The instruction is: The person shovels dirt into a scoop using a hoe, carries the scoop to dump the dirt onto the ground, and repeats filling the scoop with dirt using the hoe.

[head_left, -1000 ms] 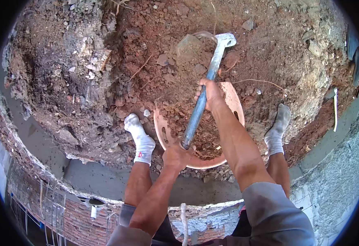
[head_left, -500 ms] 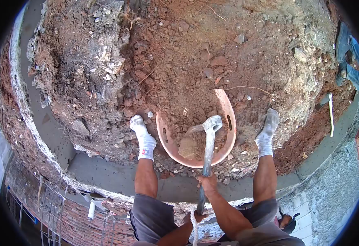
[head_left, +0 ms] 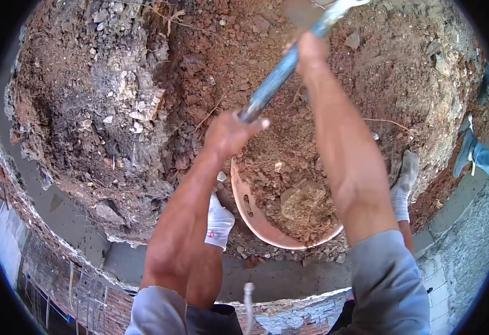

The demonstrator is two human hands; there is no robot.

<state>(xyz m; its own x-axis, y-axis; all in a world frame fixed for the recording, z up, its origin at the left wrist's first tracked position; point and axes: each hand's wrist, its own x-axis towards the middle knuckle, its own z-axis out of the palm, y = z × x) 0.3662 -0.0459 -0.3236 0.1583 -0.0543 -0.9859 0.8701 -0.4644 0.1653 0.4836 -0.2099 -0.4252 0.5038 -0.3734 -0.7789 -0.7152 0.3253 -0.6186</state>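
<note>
My left hand (head_left: 229,135) is wrapped round the lower end of a hoe's handle (head_left: 278,78), its thumb stretched out along the side. Farther up the shaft, my right hand (head_left: 312,53) grips the same hoe. The hoe's head lies at the top edge of the view, blurred and partly cut off. Below my hands sits a pinkish-orange plastic basin (head_left: 249,206) with a slot in its rim, holding soil and a large earthy lump (head_left: 306,206). My right forearm hides the basin's right side.
Loose reddish soil and rubble spread ahead, with a pale broken ridge (head_left: 135,106) at left. My feet in socks flank the basin. Behind it runs a grey concrete ledge (head_left: 289,276). Another person's jeans-clad leg (head_left: 483,159) shows at right. A white rope (head_left: 249,307) hangs near my body.
Both hands have swung the hoe up and forward, from above the basin to the far soil. The basin appears lower right in view. The person at right has shifted nearer.
</note>
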